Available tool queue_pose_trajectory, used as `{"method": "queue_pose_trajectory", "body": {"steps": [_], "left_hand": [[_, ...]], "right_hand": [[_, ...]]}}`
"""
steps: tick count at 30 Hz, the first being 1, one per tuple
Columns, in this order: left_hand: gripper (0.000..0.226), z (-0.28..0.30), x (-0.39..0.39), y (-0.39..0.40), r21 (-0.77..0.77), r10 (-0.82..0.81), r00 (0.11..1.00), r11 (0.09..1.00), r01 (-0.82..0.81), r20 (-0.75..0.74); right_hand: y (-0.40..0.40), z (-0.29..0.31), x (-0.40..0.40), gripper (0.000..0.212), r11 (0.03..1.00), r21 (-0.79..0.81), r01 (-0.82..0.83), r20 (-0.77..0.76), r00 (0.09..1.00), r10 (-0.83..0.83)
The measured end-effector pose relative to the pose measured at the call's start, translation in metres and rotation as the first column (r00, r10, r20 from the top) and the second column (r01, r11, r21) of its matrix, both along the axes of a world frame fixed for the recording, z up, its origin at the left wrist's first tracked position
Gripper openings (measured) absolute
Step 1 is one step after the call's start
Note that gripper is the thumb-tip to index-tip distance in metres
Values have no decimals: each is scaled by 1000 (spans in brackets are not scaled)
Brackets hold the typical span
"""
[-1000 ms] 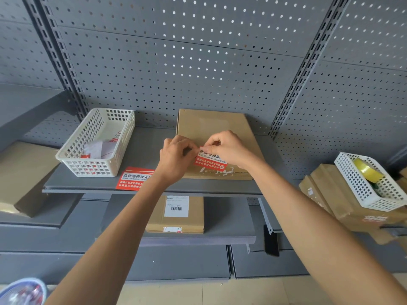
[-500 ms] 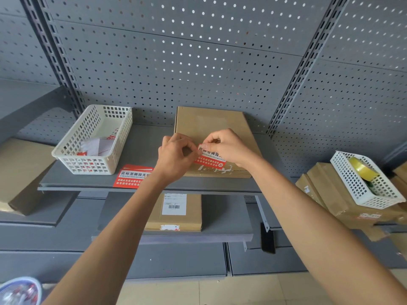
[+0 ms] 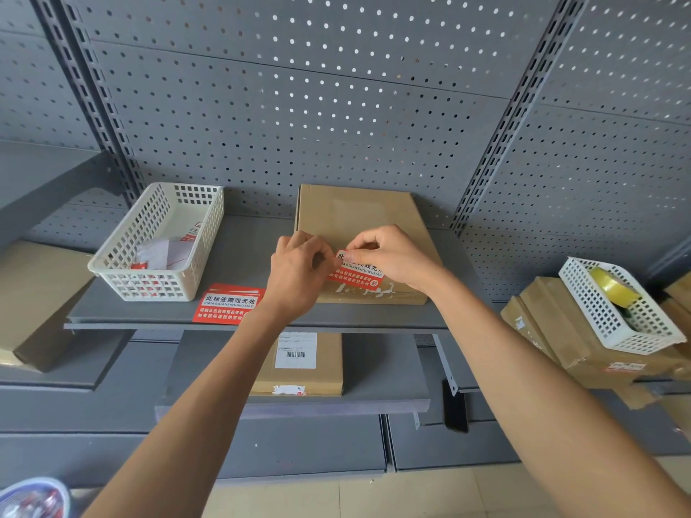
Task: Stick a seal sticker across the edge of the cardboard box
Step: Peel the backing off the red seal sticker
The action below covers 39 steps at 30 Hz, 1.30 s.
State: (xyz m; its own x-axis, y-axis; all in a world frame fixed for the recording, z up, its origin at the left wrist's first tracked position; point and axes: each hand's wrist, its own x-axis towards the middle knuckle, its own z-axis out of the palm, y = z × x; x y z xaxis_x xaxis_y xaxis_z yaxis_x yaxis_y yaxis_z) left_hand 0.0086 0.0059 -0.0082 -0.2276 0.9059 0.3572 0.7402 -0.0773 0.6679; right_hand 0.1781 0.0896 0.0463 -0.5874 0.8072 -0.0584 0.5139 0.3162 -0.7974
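Observation:
A flat brown cardboard box (image 3: 359, 214) lies on the grey shelf (image 3: 246, 248), its front edge facing me. Over the box's near part I hold a red and white seal sticker (image 3: 357, 275) between both hands. My left hand (image 3: 299, 278) pinches its left end, with the fingers curled. My right hand (image 3: 389, 256) pinches its top edge with thumb and forefinger. Torn white label remains show on the box just below the sticker. I cannot tell whether the sticker touches the cardboard.
A second red sticker (image 3: 228, 304) lies flat on the shelf left of my hands. A white basket (image 3: 160, 241) with sticker scraps stands at the left. Another box (image 3: 299, 364) sits on the lower shelf. At the right, a white basket with a tape roll (image 3: 613, 286) rests on stacked boxes.
Both hands have stayed on the sticker over the box. The grip shifted slightly and the view drifted a little; the sticker remains at the box's near part.

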Motion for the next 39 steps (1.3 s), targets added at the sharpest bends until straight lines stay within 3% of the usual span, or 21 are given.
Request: {"method": "queue_pose_trajectory", "body": {"steps": [7, 14, 18, 26, 31, 39], "left_hand": [[12, -4, 0, -7, 60, -4, 1000, 998, 5, -17], [14, -4, 9, -10, 94, 43, 998, 995, -40, -39], [14, -8, 6, -9, 101, 23, 999, 995, -19, -45], [13, -9, 4, -8, 87, 18, 998, 996, -12, -66], [12, -9, 2, -9, 82, 2, 997, 997, 4, -74], [10, -13, 1, -7, 96, -5, 993, 995, 17, -120]], "right_hand": [[3, -4, -1, 4, 998, -63, 14, -33, 999, -16], [-1, -4, 2, 6, 998, -52, 31, -64, 997, -34], [-3, -6, 16, 20, 996, 64, 55, -83, 995, -50], [-12, -5, 5, 15, 949, 313, -44, 92, 996, 16], [-11, -4, -6, 5, 958, 285, -1, 97, 995, -28], [-10, -14, -6, 7, 975, 216, 46, -8, 999, -46]]}}
